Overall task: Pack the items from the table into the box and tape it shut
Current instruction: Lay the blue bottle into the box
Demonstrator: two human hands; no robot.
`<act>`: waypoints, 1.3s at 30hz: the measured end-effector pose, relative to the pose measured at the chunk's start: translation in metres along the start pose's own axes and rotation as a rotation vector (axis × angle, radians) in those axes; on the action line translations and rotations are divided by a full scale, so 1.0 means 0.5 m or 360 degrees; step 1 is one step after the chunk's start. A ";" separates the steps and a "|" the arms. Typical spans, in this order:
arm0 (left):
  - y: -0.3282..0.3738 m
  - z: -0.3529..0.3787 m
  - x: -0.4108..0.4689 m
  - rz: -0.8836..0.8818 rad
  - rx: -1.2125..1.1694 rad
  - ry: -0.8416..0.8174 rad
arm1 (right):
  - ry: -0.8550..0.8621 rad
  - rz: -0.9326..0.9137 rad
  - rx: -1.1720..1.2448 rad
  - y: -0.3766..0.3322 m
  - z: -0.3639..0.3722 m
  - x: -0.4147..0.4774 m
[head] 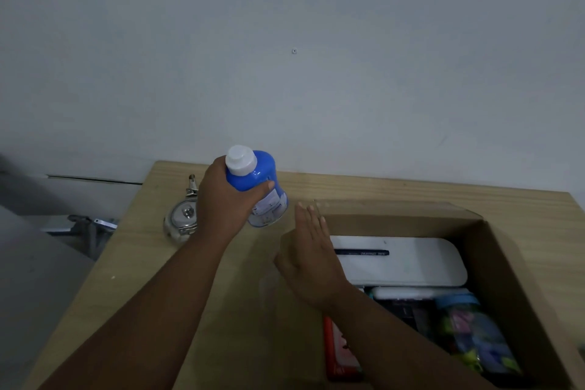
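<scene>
A plain pale grey wall [285, 25] fills the upper half of the view, and the room is dim. Below it, a light wooden tabletop [142, 263] stands pushed against the wall. An open brown cardboard box [493, 250] sits on the right part of the tabletop. In its far half lies a flat white rounded case [411, 269]. Nearer the camera are a clear plastic jar with a blue lid [474, 332], full of coloured bits, and a flat red packet [340, 348] against the left wall.

The right hand [311, 260] lies flat with straight fingers on the left flap of the box. The left hand [224, 199] is wrapped round a blue plastic bottle with a white cap [262, 180]. It holds the bottle tilted above the tabletop, just left of the box's far left corner and outside the box.

A small glass teapot with a metal lid [180, 222] stands on the tabletop beside the left hand, near the left edge. A dark pen [361, 252] lies on top of the white case. A single small screw [294, 51] sits in the wall.
</scene>
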State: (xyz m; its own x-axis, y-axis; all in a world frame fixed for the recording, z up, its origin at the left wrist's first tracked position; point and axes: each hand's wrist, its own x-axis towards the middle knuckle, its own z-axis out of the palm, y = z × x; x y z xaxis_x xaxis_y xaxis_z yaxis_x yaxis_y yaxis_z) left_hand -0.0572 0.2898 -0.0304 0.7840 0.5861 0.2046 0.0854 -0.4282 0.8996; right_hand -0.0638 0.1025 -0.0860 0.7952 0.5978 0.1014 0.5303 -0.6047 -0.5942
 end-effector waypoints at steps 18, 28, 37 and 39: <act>0.200 0.015 -0.211 -0.0261 -0.0818 -0.0049 | 0.0155 0.0754 0.2121 0.052 -0.143 -0.102; 0.185 0.163 -0.287 -0.0596 -0.1071 -0.0244 | 0.0509 0.0809 0.2218 0.182 -0.227 -0.200; 0.078 0.214 -0.304 0.0233 0.0520 -0.0471 | 0.0651 0.1354 0.1281 0.309 -0.310 -0.235; 0.085 0.222 -0.315 0.0168 0.0543 -0.0478 | 0.0611 0.1405 0.1071 0.312 -0.323 -0.224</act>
State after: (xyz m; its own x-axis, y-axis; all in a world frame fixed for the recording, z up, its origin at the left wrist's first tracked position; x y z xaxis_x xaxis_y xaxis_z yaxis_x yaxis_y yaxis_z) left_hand -0.1086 0.1029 -0.0671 0.9382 0.3238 0.1221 0.1537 -0.7059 0.6914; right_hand -0.0227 -0.1435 -0.0613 0.9067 -0.1573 -0.3913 -0.4203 -0.2611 -0.8690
